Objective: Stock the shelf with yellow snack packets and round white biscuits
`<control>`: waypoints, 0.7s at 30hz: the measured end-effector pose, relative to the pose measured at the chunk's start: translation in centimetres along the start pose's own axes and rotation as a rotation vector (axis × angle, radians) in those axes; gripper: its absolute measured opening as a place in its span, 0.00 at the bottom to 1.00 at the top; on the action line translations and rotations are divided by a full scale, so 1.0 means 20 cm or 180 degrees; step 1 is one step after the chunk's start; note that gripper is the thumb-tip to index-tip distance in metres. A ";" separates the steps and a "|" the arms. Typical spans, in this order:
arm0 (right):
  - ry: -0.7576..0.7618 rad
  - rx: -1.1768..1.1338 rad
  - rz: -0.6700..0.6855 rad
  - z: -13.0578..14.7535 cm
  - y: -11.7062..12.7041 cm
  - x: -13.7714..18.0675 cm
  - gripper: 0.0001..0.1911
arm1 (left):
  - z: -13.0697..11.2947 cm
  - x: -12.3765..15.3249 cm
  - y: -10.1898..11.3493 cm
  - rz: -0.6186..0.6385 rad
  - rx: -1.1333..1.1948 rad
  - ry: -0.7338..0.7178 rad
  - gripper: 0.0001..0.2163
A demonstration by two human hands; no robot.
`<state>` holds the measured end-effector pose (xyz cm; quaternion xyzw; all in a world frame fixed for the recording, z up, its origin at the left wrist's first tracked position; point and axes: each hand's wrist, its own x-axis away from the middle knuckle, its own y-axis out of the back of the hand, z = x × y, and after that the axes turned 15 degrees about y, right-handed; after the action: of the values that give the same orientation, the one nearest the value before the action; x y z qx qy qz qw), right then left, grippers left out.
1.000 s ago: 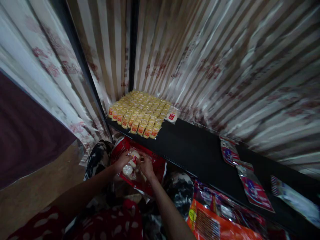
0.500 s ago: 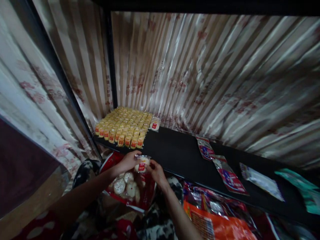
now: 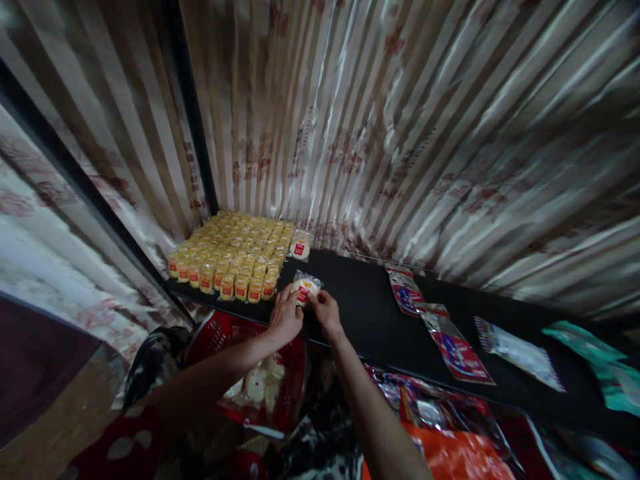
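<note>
Between my hands, over the black shelf (image 3: 350,313), is a round white wrapped cracker pack (image 3: 306,285) with a red label. My left hand (image 3: 287,316) grips its left side, and my right hand (image 3: 326,313) pinches its right edge. A similar white pack (image 3: 300,245) lies farther back, beside rows of small yellow wrapped snacks (image 3: 235,253) lined up at the shelf's left end. Below my forearms, a red basket (image 3: 215,333) holds several more white packs (image 3: 257,385), partly hidden by my left arm.
Along the shelf to the right lie two red-and-purple packets (image 3: 404,291) (image 3: 457,347), a white wrapper bar (image 3: 520,353) and green packets (image 3: 600,360). Orange packaging (image 3: 457,453) sits below the shelf. A black post (image 3: 193,107) and patterned curtain (image 3: 320,133) stand behind.
Both hands have carried the white cracker pack up from above the red basket to the shelf, in front of the other white pack. The view has shifted slightly.
</note>
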<state>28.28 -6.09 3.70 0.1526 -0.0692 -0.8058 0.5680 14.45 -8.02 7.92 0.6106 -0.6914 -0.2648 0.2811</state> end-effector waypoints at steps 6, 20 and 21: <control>0.0088 0.0633 -0.0033 -0.07 -0.05 -0.22 0.17 | -0.05 -0.19 -0.08 0.0349 -0.0110 0.0308 0.26; 0.0137 0.1356 0.0022 -0.04 -0.16 -0.56 0.12 | -0.09 -0.54 -0.20 0.0338 0.0263 0.0718 0.30; 0.0131 0.1372 0.0020 -0.03 -0.17 -0.57 0.14 | -0.10 -0.55 -0.20 0.0337 0.0252 0.0699 0.29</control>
<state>28.96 5.89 4.05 0.2867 -0.2288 -0.7673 0.5260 19.67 2.50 5.72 0.6092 -0.6976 -0.1538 0.3444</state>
